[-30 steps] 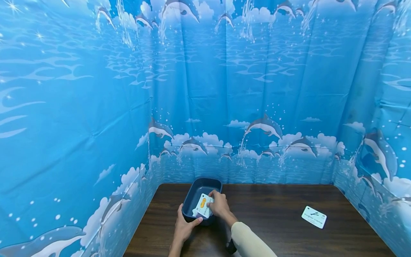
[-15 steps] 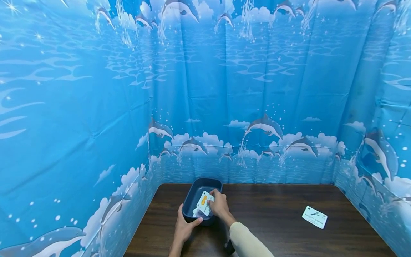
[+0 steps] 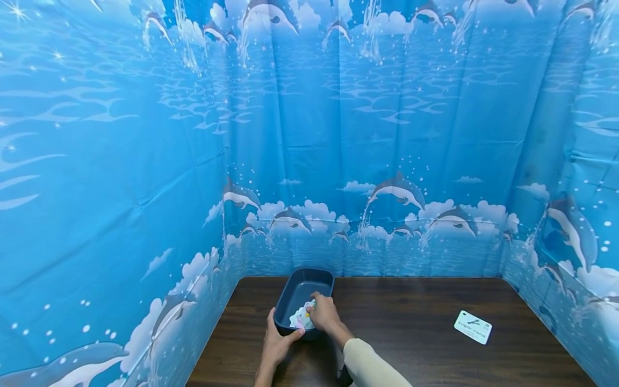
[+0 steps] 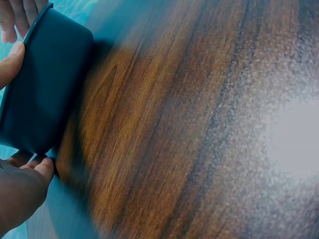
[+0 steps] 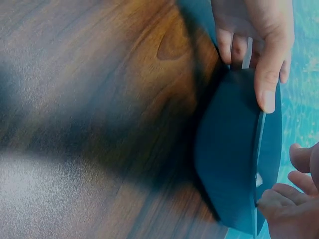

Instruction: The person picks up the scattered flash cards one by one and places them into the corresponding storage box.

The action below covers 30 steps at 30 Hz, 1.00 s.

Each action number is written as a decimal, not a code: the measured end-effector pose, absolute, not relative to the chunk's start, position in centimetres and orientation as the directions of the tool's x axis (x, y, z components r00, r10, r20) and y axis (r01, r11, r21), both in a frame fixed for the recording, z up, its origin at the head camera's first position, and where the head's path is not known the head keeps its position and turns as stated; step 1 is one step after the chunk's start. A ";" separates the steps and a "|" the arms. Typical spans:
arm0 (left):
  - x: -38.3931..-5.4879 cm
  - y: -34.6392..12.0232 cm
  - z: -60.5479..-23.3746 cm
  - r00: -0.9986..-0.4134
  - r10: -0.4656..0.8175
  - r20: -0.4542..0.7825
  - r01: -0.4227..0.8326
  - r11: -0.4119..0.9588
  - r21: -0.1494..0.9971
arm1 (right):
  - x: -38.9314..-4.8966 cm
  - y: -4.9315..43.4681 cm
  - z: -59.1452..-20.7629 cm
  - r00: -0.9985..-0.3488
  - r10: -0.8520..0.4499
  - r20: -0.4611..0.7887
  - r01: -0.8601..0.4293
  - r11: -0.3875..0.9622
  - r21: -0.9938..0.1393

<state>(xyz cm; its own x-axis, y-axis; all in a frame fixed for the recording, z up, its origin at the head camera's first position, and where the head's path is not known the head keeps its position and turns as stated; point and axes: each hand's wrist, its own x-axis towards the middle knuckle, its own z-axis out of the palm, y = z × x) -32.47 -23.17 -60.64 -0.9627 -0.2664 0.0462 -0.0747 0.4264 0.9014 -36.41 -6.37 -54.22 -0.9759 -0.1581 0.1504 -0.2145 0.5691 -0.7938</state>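
A dark blue rectangular box stands at the left of the table, several picture cards overlapping at its near end. My left hand grips the near left corner, its thumb over the rim; in the left wrist view that hand has its fingers against the box. My right hand is down inside the box, thumb and forefinger pinching a card whose picture is mostly hidden. In the right wrist view the right hand is at the rim, close to a white bit of card.
A white card reading "sugar cane" lies on the dark wood table at the right. Dolphin-print curtains hang around the table. A small dark object shows beside the right sleeve.
The persimmon card, raised over the box and pinched by the right hand, has gone down among the other cards; that hand has lowered with it. The left hand stays put.
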 end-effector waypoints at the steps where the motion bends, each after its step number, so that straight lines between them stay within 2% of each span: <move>1: -32.5 -23.1 -60.7 -0.963 -0.267 0.041 -0.080 0.427 0.901 | -36.3 -6.3 -54.2 -0.975 -0.163 0.150 -0.218 0.569 -0.793; 17: -32.6 -23.5 -60.7 -0.968 -0.245 0.054 -0.058 0.427 0.902 | -36.8 -3.0 -53.9 -0.968 -0.162 0.191 -0.250 0.583 -0.773; 30: -32.8 -23.3 -61.0 -0.960 -0.276 0.048 -0.078 0.428 0.900 | -37.5 -0.1 -53.9 -0.981 -0.104 0.165 -0.193 0.627 -0.755</move>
